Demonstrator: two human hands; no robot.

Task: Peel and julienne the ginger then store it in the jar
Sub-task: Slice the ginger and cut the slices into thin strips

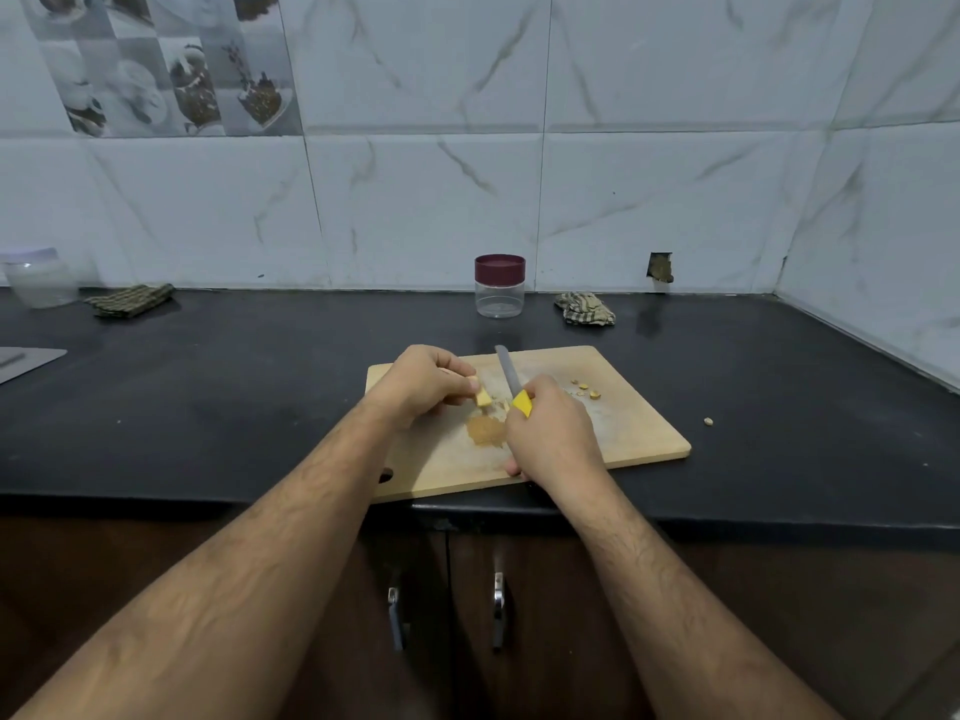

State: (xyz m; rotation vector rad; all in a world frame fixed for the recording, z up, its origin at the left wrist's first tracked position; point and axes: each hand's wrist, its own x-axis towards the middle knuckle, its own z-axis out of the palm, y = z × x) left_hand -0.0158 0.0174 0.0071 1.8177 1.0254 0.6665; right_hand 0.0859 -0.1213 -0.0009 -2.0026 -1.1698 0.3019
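Note:
A wooden cutting board lies on the black counter in front of me. My left hand pinches a small pale-yellow piece of ginger just above the board. My right hand grips the yellow handle of a knife whose grey blade points away from me, just right of the ginger. A heap of brown peel scrapings lies on the board between my hands. A few small cut ginger bits sit to the right. The clear jar with a maroon lid stands behind the board by the wall.
A crumpled checked cloth lies right of the jar, another folded cloth at the far left beside a frosted container. One ginger bit lies on the counter right of the board. A grey sheet is at the left edge.

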